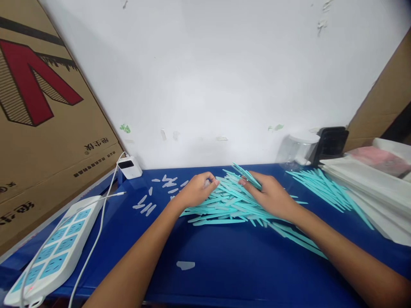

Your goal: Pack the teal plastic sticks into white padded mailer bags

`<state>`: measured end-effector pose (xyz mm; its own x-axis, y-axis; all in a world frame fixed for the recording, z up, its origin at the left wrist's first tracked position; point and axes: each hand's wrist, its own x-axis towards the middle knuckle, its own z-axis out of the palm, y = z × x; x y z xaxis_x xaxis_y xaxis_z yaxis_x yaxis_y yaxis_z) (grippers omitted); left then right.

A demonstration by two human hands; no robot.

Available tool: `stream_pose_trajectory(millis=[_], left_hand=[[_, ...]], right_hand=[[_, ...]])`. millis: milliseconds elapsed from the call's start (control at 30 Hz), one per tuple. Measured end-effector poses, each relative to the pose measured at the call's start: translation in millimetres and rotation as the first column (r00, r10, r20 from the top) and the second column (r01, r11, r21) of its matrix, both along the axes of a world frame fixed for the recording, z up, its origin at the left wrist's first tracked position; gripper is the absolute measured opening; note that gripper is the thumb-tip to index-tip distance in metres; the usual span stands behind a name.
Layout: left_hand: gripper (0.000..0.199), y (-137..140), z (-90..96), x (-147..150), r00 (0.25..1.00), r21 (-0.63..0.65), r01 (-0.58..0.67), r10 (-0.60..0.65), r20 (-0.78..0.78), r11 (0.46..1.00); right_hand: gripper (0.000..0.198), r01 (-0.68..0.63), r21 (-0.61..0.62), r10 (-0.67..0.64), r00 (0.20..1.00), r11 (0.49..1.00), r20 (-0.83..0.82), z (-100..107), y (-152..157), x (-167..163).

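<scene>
Above the blue table (pixel 231 269): one bundle of turquoise sticks (pixel 246 175), pinched in my right hand (pixel 272 194), long axis slanting away leftward over the pile (pixel 221 207); my left hand (pixel 195 189) curled at left, contents unclear.

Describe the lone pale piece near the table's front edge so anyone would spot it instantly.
On the blue table, find the heap of turquoise sticks. From there, look toward the near edge and slightly left for a small, flat, pale piece. It lies alone and looks wider than the pale strips scattered left of the heap.
</scene>
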<state>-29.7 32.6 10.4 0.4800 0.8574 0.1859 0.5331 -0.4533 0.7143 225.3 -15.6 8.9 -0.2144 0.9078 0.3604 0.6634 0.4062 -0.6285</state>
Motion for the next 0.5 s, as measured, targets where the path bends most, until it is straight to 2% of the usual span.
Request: stream_pose_trajectory(millis=[100,233,333,500], left_hand=[[0.038,1,-0.3,5,0.971,-0.173,0.007,0.035,0.236,0.985],[0.037,1,-1.5,12,0.858,-0.366,0.099,0.107,0.503,0.925],[0.036,0,-0.9,14,0.79,-0.421,0.159,0.14,0.597,0.893],[0.037,-1,1.7,14,0.756,-0.448,0.19,0.161,0.635,0.874]], right_hand=[[0.043,-0.047,-0.032,0.046,0.998,0.998,-0.049,4,-2,0],[0.049,-0.079,-0.084,0.071,0.993,0.993,-0.092,9,-3,2],[0.052,-0.073,-0.116,0.063,0.994,0.991,-0.093,10,-4,3],[0.053,-0.092,-0.149,0.078,0.992,0.985,-0.096,10,-5,2]])
